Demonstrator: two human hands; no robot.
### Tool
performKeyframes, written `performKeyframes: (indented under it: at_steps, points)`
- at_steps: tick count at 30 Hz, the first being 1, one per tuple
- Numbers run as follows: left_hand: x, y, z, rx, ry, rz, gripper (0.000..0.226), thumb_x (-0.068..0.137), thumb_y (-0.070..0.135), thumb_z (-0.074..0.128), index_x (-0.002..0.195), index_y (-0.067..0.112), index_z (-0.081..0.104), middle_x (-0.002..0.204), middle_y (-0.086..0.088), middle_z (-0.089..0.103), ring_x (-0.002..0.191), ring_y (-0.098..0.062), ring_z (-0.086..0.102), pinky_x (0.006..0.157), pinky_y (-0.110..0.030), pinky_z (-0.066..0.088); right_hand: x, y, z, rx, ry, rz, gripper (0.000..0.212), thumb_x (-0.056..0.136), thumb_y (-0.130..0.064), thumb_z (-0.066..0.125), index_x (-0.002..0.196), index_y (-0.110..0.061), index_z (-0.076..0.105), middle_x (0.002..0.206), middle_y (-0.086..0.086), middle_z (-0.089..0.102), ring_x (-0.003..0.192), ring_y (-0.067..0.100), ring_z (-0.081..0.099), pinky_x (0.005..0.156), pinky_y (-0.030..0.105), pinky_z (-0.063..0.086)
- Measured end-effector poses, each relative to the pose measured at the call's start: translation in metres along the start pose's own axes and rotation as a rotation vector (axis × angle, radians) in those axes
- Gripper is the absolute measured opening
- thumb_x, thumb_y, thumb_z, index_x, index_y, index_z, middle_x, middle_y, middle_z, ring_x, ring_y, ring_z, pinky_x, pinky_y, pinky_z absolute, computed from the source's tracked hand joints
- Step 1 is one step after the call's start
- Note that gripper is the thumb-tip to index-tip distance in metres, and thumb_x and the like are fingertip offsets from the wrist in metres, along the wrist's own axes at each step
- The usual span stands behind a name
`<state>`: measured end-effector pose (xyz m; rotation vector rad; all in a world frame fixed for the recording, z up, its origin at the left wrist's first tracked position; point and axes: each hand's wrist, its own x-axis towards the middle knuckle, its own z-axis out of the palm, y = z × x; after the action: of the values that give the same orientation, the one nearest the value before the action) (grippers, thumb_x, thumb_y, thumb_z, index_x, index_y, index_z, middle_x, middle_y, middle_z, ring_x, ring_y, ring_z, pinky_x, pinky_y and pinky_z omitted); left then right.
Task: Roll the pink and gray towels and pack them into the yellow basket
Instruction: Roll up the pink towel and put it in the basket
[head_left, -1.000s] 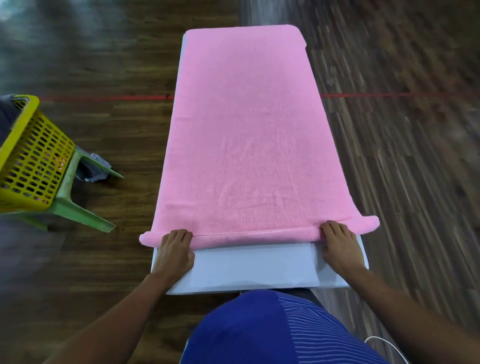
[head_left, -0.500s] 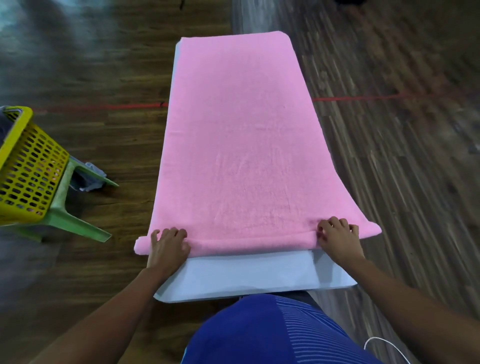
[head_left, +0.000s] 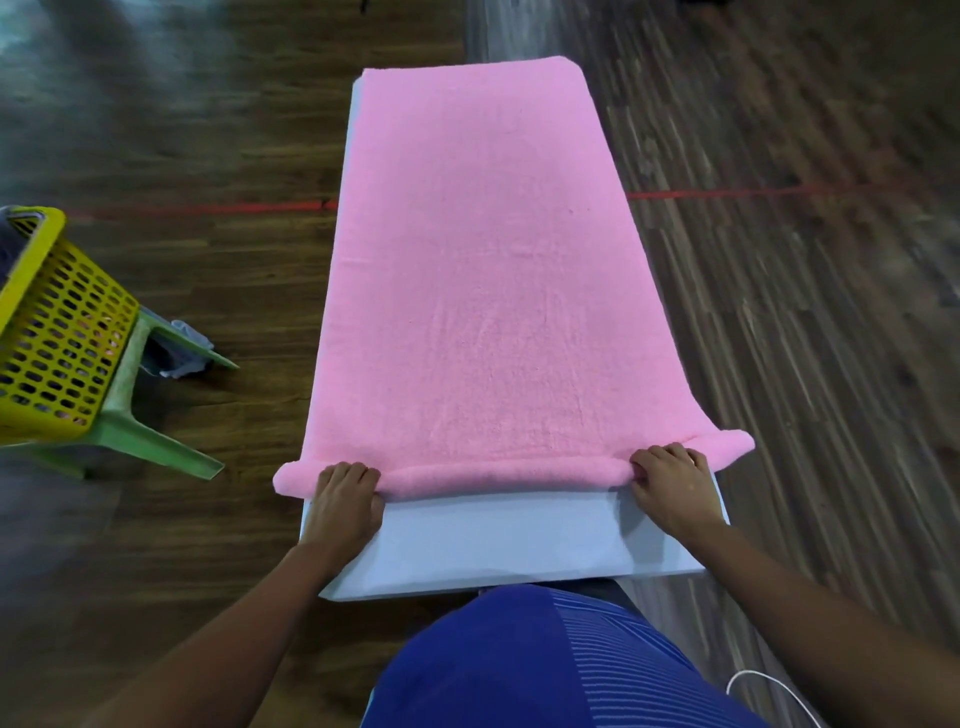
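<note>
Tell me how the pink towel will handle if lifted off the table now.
Probably floppy: the pink towel lies limp and flat, its rolled ends overhanging the table. Likely light and grippy, given its fuzzy pile. The thin roll under the left hand and right hand would probably unroll if released.

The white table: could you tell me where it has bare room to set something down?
The near strip of the white table is bare, between the rolled end of the pink towel, the left hand, the right hand and the near edge. The towel covers the rest.

head view | faces forward and down — close above table (head_left: 509, 540)
</note>
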<state>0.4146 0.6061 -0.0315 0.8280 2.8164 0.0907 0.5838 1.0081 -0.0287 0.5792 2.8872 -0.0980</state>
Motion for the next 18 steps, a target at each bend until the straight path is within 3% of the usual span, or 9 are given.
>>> performKeyframes:
  at_steps: [4, 6, 8, 11, 12, 15, 18]
  points:
    - [0.010, 0.001, -0.011, 0.077, -0.110, -0.068, 0.021, 0.091, 0.028, 0.042, 0.080, 0.020, 0.058, 0.085, 0.002, 0.066, 0.083, -0.019, 0.056, 0.100, -0.045, 0.032, 0.013, -0.004, -0.011, -0.043, -0.168, 0.058, 0.025, 0.088, -0.031, 0.044, 0.096, -0.025, 0.066, 0.097, -0.003, 0.066, 0.098, 0.021, 0.050, 0.091, 0.039, 0.026]
    - [0.013, -0.001, -0.008, 0.048, -0.090, -0.111, 0.015, 0.091, 0.028, 0.044, 0.086, 0.020, 0.056, 0.087, 0.001, 0.062, 0.083, -0.020, 0.054, 0.100, -0.047, 0.032, 0.016, -0.004, -0.009, -0.021, -0.109, 0.072, 0.018, 0.086, -0.029, 0.051, 0.098, -0.022, 0.063, 0.098, 0.000, 0.064, 0.096, 0.024, 0.050, 0.086, 0.041, 0.029]
    - [0.011, -0.002, -0.002, 0.031, 0.019, -0.108, 0.013, 0.085, 0.021, 0.058, 0.097, 0.015, 0.059, 0.093, -0.004, 0.060, 0.087, -0.025, 0.054, 0.091, -0.048, 0.038, 0.015, -0.002, -0.003, 0.001, 0.047, 0.053, 0.012, 0.081, -0.022, 0.062, 0.091, -0.015, 0.064, 0.090, 0.006, 0.061, 0.085, 0.031, 0.052, 0.073, 0.040, 0.034]
    - [0.006, -0.001, 0.003, 0.020, 0.100, -0.034, 0.019, 0.078, 0.005, 0.068, 0.095, 0.010, 0.063, 0.094, -0.009, 0.062, 0.085, -0.030, 0.055, 0.080, -0.046, 0.044, 0.010, 0.002, 0.002, 0.102, 0.172, -0.030, 0.011, 0.077, -0.015, 0.056, 0.082, -0.009, 0.064, 0.082, 0.010, 0.060, 0.071, 0.032, 0.051, 0.060, 0.035, 0.033]
    - [0.004, 0.003, 0.004, -0.004, 0.092, -0.010, 0.021, 0.076, 0.002, 0.070, 0.095, 0.009, 0.065, 0.094, -0.009, 0.064, 0.085, -0.029, 0.056, 0.079, -0.045, 0.045, 0.006, 0.003, 0.004, 0.118, 0.167, -0.052, 0.012, 0.073, -0.011, 0.060, 0.084, -0.008, 0.064, 0.085, 0.010, 0.061, 0.073, 0.032, 0.052, 0.060, 0.035, 0.036]
    - [-0.006, 0.004, 0.009, -0.050, 0.034, 0.037, 0.044, 0.064, 0.004, 0.075, 0.107, 0.005, 0.066, 0.104, -0.012, 0.066, 0.094, -0.031, 0.060, 0.087, -0.046, 0.050, -0.003, 0.005, 0.013, 0.106, 0.068, -0.071, 0.048, 0.058, -0.005, 0.074, 0.104, -0.007, 0.063, 0.105, 0.010, 0.065, 0.093, 0.033, 0.059, 0.074, 0.041, 0.050]
    - [-0.007, 0.001, 0.011, -0.053, 0.002, 0.046, 0.050, 0.062, 0.003, 0.076, 0.111, 0.003, 0.065, 0.108, -0.014, 0.067, 0.097, -0.033, 0.061, 0.089, -0.047, 0.051, -0.002, 0.002, 0.015, 0.095, 0.071, -0.022, 0.041, 0.066, -0.005, 0.074, 0.106, -0.010, 0.065, 0.106, 0.007, 0.067, 0.097, 0.031, 0.060, 0.081, 0.042, 0.048]
